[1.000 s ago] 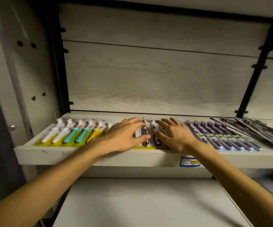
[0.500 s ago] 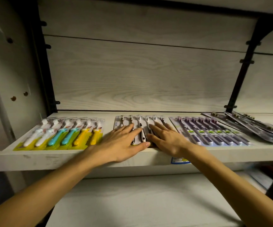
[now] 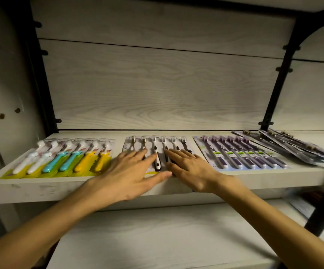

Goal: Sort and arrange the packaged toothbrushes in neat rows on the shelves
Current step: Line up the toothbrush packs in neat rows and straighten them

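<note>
On the upper shelf lie rows of packaged toothbrushes. At the left is a row with white, teal and yellow handles. In the middle lies a black-and-white row. My left hand and my right hand lie flat with straight fingers on the near ends of these middle packs. A purple row sits to the right, and dark packs lie skewed at the far right.
A black metal upright stands at the right and another at the left of the wooden back panel. A lower shelf runs beneath my arms. Blurred items lie at the lower right.
Both hands slid toward me along the middle packs, uncovering the brush heads. The view moved closer and slightly up.
</note>
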`<state>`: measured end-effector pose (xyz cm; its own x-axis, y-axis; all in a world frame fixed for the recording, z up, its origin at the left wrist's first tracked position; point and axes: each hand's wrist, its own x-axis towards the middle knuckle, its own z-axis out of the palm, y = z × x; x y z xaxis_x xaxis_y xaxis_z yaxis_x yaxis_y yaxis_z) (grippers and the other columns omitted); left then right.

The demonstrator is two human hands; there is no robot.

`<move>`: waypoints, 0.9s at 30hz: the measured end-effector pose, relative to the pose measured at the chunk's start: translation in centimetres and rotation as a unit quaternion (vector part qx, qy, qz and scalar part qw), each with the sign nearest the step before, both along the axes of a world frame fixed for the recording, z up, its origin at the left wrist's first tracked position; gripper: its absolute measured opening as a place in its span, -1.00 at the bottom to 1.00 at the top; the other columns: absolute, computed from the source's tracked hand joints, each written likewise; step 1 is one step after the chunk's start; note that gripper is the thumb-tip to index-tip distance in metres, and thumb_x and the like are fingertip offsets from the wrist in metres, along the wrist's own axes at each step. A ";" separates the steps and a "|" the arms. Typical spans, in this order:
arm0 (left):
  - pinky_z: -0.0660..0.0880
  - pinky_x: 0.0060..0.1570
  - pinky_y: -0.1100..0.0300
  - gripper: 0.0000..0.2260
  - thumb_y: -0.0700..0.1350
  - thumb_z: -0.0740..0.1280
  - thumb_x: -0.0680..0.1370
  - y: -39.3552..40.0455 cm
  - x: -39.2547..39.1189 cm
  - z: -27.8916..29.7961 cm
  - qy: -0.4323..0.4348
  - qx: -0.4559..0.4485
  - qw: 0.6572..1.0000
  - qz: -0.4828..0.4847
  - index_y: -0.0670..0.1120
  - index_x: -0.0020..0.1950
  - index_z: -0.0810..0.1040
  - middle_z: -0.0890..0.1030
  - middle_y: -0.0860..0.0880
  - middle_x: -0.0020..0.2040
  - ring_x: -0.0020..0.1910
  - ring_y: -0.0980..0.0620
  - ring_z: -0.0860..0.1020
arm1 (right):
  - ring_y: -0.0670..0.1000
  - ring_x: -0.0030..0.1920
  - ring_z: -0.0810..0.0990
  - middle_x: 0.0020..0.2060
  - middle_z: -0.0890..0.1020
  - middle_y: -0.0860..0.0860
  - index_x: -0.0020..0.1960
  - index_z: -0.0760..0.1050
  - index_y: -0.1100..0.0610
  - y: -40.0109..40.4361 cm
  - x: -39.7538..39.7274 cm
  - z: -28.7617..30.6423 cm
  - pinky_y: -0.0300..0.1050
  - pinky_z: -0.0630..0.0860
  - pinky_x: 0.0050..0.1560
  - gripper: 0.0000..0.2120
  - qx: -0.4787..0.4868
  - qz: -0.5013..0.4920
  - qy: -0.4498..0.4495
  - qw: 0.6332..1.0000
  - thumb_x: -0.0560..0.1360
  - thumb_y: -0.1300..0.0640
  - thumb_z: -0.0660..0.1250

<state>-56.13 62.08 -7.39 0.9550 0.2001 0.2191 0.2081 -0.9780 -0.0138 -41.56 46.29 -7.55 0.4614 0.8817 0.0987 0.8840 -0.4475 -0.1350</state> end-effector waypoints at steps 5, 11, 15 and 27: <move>0.25 0.40 -0.04 -0.29 0.49 -0.19 0.48 -0.6 2.7 2.6 -0.082 0.092 0.992 0.002 0.13 0.09 0.60 0.59 0.11 0.09 0.19 0.04 0.51 | -0.10 0.57 0.13 0.57 0.23 -0.02 0.57 0.24 0.05 -2.9 0.2 1.5 -0.13 0.10 0.55 -0.53 0.126 0.040 0.060 0.989 0.70 -0.06 0.06; 0.46 -0.05 0.14 -0.56 0.42 0.14 0.51 -3.8 8.8 3.9 -0.104 -0.022 0.990 -0.097 0.16 0.08 0.60 0.63 0.14 0.05 0.06 0.06 0.57 | -0.03 0.38 0.44 0.42 0.46 -0.01 0.43 0.45 0.06 -8.8 5.8 3.1 -0.02 0.42 0.38 -0.62 0.204 -0.003 0.017 0.979 0.66 -0.01 0.18; 0.54 0.04 0.05 -0.58 0.41 0.23 0.50 -5.8 14.0 5.3 -0.048 -0.051 0.992 -0.108 0.17 0.14 0.60 0.62 0.07 0.13 0.07 0.00 0.58 | 0.03 0.27 0.54 0.32 0.55 0.01 0.37 0.51 0.05 -12.3 11.3 3.8 -0.01 0.50 0.25 -0.67 0.191 -0.072 -0.020 0.979 0.64 0.02 0.23; -0.05 0.54 -0.21 -0.09 0.64 -0.30 0.33 -14.5 22.2 -0.6 0.099 -0.085 0.988 -0.083 0.22 0.60 -0.12 -0.06 0.05 0.65 0.63 -0.08 -0.07 | -0.07 0.55 0.18 0.56 0.24 -0.10 0.56 0.23 -0.07 -16.1 19.9 0.8 -0.11 0.12 0.50 -0.50 0.042 -0.093 0.038 0.994 0.67 -0.19 0.00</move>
